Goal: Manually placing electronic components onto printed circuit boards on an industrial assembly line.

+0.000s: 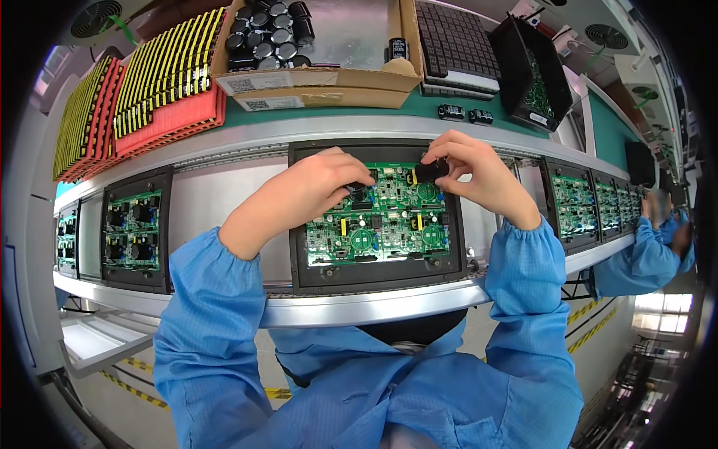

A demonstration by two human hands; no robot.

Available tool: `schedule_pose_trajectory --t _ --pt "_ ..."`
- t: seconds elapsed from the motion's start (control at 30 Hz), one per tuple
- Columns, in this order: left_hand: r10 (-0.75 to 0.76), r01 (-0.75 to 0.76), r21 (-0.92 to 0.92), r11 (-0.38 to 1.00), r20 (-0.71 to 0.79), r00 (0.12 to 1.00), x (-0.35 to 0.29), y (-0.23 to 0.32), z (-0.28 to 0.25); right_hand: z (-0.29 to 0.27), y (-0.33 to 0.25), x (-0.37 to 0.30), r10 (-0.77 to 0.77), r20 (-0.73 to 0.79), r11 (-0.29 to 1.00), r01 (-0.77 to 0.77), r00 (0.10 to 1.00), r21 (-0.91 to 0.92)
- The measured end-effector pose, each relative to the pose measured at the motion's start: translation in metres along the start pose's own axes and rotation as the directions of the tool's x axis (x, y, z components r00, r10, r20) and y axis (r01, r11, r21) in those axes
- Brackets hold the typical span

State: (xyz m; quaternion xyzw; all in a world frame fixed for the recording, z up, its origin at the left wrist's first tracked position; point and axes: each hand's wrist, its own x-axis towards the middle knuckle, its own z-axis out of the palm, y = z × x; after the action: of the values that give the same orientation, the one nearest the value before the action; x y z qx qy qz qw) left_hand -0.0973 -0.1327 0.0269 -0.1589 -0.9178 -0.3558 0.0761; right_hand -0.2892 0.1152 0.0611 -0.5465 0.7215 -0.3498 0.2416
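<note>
Right hand (479,176): thumb and fingers pinch a black capacitor (431,170) over the upper right part of the green circuit board panel (378,217); cannot tell if it touches the board. Left hand (318,183): fingers curl down at a second black capacitor (359,193) at the panel's upper left, touching it or nearly; grip partly hidden, cannot tell if pinched. Panel lies in a black carrier frame (374,275) on the conveyor, in front of the person, behind the silver front rail (374,308).

More carriers on the line: left one (135,232) has boards with black capacitors standing on them, right one (572,202) also holds green boards. Behind the line, green desk (314,114) carries a cardboard box (344,78) with black capacitors bunched at its left and one at its right. Two loose capacitors (465,114) lie right of the box, near a black bin (516,78) with small green parts. Dark gridded stack (456,41) sits between box and bin. Far left: red trays (168,123) with yellow-and-black striped rows. Co-worker's blue sleeve (639,262) at far right.
</note>
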Motion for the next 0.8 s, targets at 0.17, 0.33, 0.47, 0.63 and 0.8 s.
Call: schedule_pose_trajectory --t 0.17,0.33,0.47,0.63,0.8 --pt "0.001 -0.007 0.098 0.995 0.066 0.998 -0.001 0.006 -0.002 0.001 0.001 -0.002 0.018 -0.020 0.998 -0.019 1.000 -0.068" --pt "-0.003 0.001 0.128 0.992 0.009 1.000 0.001 0.006 0.005 0.009 0.004 0.001 -0.072 -0.167 0.996 0.064 0.983 -0.055" --pt "-0.055 0.049 0.178 0.983 0.027 0.998 0.001 0.011 0.004 0.002 0.007 -0.001 -0.107 -0.119 0.990 0.096 0.987 -0.099" --pt "-0.109 0.094 0.295 0.951 0.034 0.994 0.003 0.023 0.006 0.002 -0.002 -0.008 -0.026 -0.009 1.000 0.026 1.000 -0.015" --pt "0.057 -0.019 0.330 0.944 -0.107 0.993 0.027 0.034 -0.020 0.011 0.001 -0.011 -0.016 -0.005 0.977 0.014 1.000 -0.214"
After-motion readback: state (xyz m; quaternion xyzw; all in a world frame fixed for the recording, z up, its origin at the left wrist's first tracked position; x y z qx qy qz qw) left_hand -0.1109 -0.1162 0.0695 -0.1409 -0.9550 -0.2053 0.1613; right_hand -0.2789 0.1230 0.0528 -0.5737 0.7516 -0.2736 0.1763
